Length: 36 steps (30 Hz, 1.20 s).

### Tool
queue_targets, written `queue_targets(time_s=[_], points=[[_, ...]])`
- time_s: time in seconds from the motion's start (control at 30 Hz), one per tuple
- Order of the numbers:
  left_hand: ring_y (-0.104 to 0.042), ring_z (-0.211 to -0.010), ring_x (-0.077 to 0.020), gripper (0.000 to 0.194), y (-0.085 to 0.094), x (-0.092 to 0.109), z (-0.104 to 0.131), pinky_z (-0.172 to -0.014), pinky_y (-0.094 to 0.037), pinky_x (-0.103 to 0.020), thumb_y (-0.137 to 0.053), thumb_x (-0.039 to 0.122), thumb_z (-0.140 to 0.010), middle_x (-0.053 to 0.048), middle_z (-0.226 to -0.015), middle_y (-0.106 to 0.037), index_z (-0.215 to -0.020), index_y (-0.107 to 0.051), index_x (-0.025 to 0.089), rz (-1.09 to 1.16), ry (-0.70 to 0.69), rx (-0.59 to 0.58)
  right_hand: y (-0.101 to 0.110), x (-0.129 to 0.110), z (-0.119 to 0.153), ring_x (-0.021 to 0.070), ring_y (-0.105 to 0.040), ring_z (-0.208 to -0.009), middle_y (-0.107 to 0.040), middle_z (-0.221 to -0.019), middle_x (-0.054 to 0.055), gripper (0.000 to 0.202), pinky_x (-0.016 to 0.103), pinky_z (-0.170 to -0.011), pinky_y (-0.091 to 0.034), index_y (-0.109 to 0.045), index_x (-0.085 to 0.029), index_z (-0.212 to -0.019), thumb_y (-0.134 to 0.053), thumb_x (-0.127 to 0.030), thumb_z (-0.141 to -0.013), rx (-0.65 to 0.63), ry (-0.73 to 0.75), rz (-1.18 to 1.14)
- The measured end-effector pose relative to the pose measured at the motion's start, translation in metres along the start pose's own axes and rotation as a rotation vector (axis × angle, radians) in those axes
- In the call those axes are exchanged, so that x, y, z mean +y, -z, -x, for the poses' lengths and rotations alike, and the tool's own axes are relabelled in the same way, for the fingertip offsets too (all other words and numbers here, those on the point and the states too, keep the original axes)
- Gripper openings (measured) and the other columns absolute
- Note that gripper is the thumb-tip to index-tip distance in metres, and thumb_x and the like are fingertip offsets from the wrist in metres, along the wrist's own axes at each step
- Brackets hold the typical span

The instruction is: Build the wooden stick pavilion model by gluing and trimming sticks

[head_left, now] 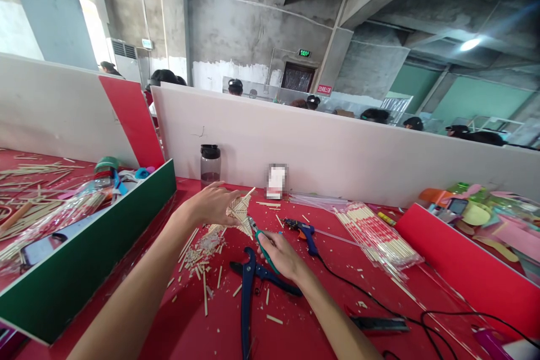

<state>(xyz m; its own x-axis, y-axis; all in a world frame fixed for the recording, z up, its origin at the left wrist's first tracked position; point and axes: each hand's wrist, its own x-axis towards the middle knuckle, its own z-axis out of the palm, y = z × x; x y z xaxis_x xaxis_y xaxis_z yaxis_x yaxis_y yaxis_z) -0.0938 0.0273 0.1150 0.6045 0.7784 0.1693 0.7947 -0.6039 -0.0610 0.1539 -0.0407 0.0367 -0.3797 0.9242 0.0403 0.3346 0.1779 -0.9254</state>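
Observation:
My left hand [213, 204] reaches over a small lattice of pale wooden sticks [241, 212], its fingers bent and touching the top left of it. Wrapped round the green handles of a small pair of pliers [264, 244] is my right hand [280, 253]; the metal tip meets the lattice's right side. Below them on the red table lies a large blue cutter [248, 275] with its jaws spread. A blue glue gun [307, 235] rests right of my right hand. Cut stick pieces [205, 292] and clear scraps [206, 244] are scattered near the lattice.
A dark-lidded bottle [210, 166] and a blurred upright card [277, 181] stand by the white partition [337, 146]. Bagged sticks [379, 236] lie at right, crossed by a black cable [358, 288]. Green [97, 253] and red [468, 259] boards flank the table. Heads show beyond the partition.

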Motion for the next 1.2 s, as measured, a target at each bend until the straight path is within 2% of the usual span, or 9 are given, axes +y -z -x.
queue_targets(time_s=[0.23, 0.37, 0.67, 0.83, 1.0, 1.2], points=[[-0.062, -0.12, -0.0338, 0.081, 0.0, 0.0, 0.0, -0.114, -0.028, -0.048, -0.063, 0.07, -0.076, -0.012, -0.129, -0.069, -0.141, -0.05, 0.025, 0.027, -0.007, -0.008, 0.004, 0.004, 0.001, 0.024, -0.063, -0.084, -0.067, -0.085, 0.003, 0.044, 0.034, -0.078, -0.047, -0.063, -0.023, -0.089, -0.045, -0.063, -0.094, -0.058, 0.023, -0.043], [-0.062, -0.119, -0.0341, 0.081, 0.003, 0.002, 0.0, -0.113, -0.03, -0.048, -0.064, 0.07, -0.076, -0.013, -0.127, -0.07, -0.141, -0.05, 0.023, 0.02, 0.0, -0.02, 0.003, 0.009, 0.0, 0.0243, -0.063, -0.086, -0.067, -0.086, 0.004, 0.042, 0.036, -0.081, -0.047, -0.064, -0.023, -0.089, -0.046, -0.062, -0.094, -0.065, 0.031, -0.061], [-0.061, -0.121, -0.0344, 0.076, 0.006, 0.002, 0.002, -0.115, -0.027, -0.048, -0.065, 0.069, -0.075, -0.013, -0.129, -0.069, -0.136, -0.055, 0.024, 0.018, 0.026, -0.014, -0.005, 0.011, -0.004, 0.0273, -0.066, -0.09, -0.07, -0.09, 0.006, 0.05, 0.039, -0.081, -0.05, -0.067, -0.023, -0.09, -0.051, -0.07, -0.087, -0.024, -0.083, -0.155], [-0.062, -0.119, -0.0342, 0.077, 0.008, 0.003, 0.002, -0.114, -0.027, -0.048, -0.066, 0.067, -0.075, -0.014, -0.13, -0.068, -0.137, -0.054, 0.023, 0.022, 0.026, -0.034, -0.004, 0.013, -0.004, 0.0276, -0.068, -0.088, -0.072, -0.091, 0.007, 0.053, 0.04, -0.079, -0.05, -0.068, -0.022, -0.094, -0.052, -0.071, -0.086, -0.046, -0.175, -0.253], [-0.064, -0.115, -0.0322, 0.075, 0.008, 0.006, 0.002, -0.112, -0.03, -0.046, -0.066, 0.066, -0.075, -0.011, -0.127, -0.07, -0.137, -0.053, 0.026, 0.019, 0.015, -0.029, -0.003, 0.009, -0.004, 0.0271, -0.068, -0.088, -0.072, -0.089, 0.007, 0.053, 0.039, -0.081, -0.049, -0.068, -0.021, -0.091, -0.052, -0.071, -0.086, -0.04, -0.12, -0.183], [-0.065, -0.113, -0.0323, 0.075, 0.009, 0.007, 0.002, -0.111, -0.03, -0.045, -0.065, 0.067, -0.076, -0.012, -0.127, -0.07, -0.135, -0.055, 0.023, 0.027, 0.017, -0.028, 0.001, 0.004, -0.004, 0.0263, -0.067, -0.084, -0.072, -0.086, 0.006, 0.05, 0.036, -0.076, -0.048, -0.068, -0.021, -0.087, -0.049, -0.068, -0.089, -0.058, -0.065, -0.121]])
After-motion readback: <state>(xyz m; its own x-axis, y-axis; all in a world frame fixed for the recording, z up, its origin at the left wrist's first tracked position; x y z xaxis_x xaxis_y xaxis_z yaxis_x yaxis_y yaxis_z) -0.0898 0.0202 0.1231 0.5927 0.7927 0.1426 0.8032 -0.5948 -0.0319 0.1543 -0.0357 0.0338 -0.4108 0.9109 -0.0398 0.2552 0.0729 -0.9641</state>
